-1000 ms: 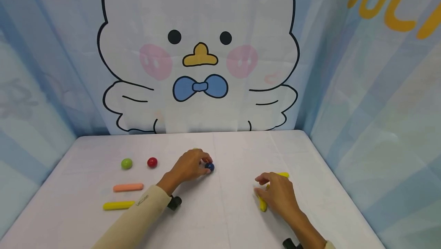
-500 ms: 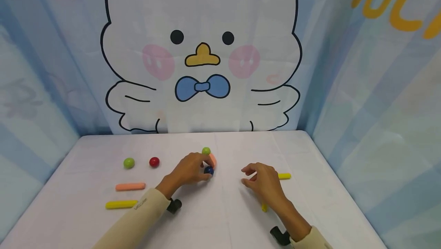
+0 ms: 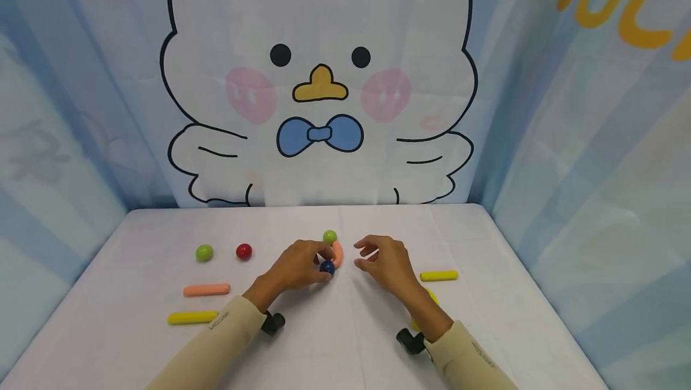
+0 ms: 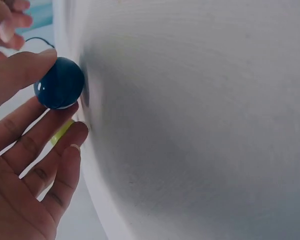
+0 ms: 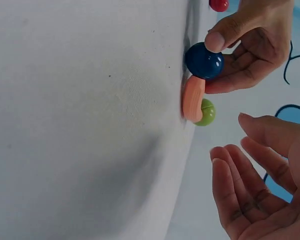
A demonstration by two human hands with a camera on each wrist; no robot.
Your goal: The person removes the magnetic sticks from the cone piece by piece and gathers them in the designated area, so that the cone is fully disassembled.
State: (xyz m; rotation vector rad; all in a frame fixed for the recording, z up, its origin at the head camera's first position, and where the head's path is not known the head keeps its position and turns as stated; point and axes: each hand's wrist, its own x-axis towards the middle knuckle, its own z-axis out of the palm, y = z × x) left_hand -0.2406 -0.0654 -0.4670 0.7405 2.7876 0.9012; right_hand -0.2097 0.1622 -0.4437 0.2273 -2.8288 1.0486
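Observation:
My left hand (image 3: 294, 265) pinches a dark blue ball (image 3: 327, 267) between thumb and fingers, low over the white table. In the right wrist view the blue ball (image 5: 205, 60) meets one end of a curved orange stick (image 5: 193, 99). A green ball (image 5: 206, 112) sits at the stick's other end; whether these pieces are joined I cannot tell. To the right of them my right hand (image 3: 387, 262) hovers with relaxed, slightly bent fingers and nothing between them. The left wrist view shows the thumb on top of the blue ball (image 4: 60, 84).
On the left lie a green ball (image 3: 204, 252), a red ball (image 3: 244, 251), a straight orange stick (image 3: 206, 290) and a yellow stick (image 3: 192, 317), partly covered by the left sleeve. Another yellow stick (image 3: 439, 276) lies right, near a yellow piece (image 3: 432, 296) half hidden under my right forearm.
My right hand has moved left and away from me, from the yellow pieces toward the orange stick. My left hand has drawn slightly nearer with the blue ball, so the green ball and orange stick show.

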